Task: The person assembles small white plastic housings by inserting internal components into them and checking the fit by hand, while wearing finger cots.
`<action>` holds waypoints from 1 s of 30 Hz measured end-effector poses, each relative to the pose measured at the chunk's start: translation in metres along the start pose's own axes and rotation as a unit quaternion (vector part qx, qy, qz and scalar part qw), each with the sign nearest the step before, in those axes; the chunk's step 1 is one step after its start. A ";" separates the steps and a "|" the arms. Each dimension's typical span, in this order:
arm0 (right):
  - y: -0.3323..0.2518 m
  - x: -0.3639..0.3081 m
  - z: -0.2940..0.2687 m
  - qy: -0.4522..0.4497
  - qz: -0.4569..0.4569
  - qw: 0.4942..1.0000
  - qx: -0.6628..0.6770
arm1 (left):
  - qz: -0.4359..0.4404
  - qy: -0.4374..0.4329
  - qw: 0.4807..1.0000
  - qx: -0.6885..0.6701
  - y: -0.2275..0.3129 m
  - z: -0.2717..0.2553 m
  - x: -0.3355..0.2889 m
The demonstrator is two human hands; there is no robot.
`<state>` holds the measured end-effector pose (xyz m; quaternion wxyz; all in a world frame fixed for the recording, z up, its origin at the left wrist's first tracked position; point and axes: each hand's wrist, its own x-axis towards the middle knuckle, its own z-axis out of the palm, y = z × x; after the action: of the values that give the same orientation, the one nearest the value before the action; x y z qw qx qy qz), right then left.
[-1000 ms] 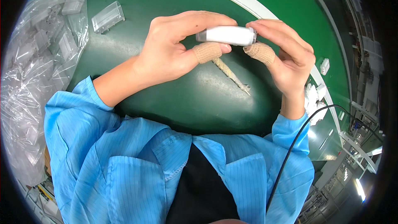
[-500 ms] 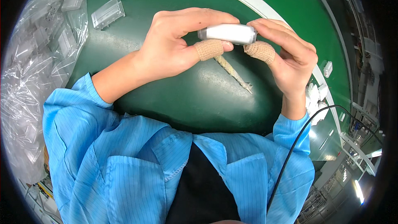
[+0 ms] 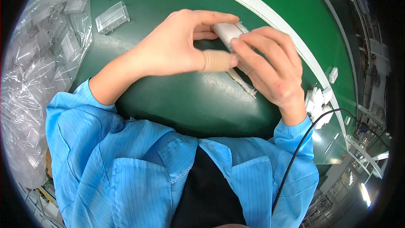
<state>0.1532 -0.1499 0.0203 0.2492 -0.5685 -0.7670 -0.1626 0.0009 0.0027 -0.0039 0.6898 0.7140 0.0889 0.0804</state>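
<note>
Between my two hands is a small white and clear plastic case, tilted over the green work surface. My left hand grips its left side, with the index finger along the top and the tape-wrapped thumb below. My right hand has its fingertips bent onto the case's lower right side; its thumb is hidden behind the fingers. Under the hands lies a thin, tape-wrapped tool with a pointed tip, its upper end covered by my hands.
A clear plastic bag of several transparent cases spreads along the left. One loose clear case lies beside it. White crumpled pieces and a small clear part are at the right. A black cable crosses my right sleeve.
The case has turned from nearly level to slanting. My right hand has rolled over, its back now facing up, and moved down and left. My left hand has shifted slightly.
</note>
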 end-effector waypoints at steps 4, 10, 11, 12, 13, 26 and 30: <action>0.011 -0.002 0.002 0.002 0.057 0.980 0.192 | -0.057 -0.039 0.993 -0.094 0.001 -0.001 0.006; 0.034 -0.010 0.010 0.203 0.451 0.696 0.521 | 0.087 0.050 0.986 -0.132 -0.012 0.012 0.006; 0.029 -0.012 0.016 0.165 0.471 0.669 0.551 | 0.113 0.054 0.982 -0.143 -0.015 0.012 0.007; 0.025 -0.017 0.024 0.133 0.449 0.674 0.572 | 0.127 0.053 0.978 -0.160 -0.020 0.013 0.008; 0.022 -0.020 0.030 0.100 0.426 0.677 0.592 | 0.128 0.053 0.978 -0.158 -0.021 0.012 0.009; 0.010 -0.015 0.023 0.020 0.254 0.882 0.395 | 0.210 0.087 0.949 0.218 -0.020 0.018 -0.002; 0.009 -0.011 0.018 -0.003 0.223 0.914 0.339 | 0.259 0.113 0.910 0.304 -0.023 0.017 -0.001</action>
<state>0.1607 -0.1465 -0.0006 0.4548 -0.6064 -0.6300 0.1690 0.0035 -0.0137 -0.0273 0.3798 0.8730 -0.0015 0.3058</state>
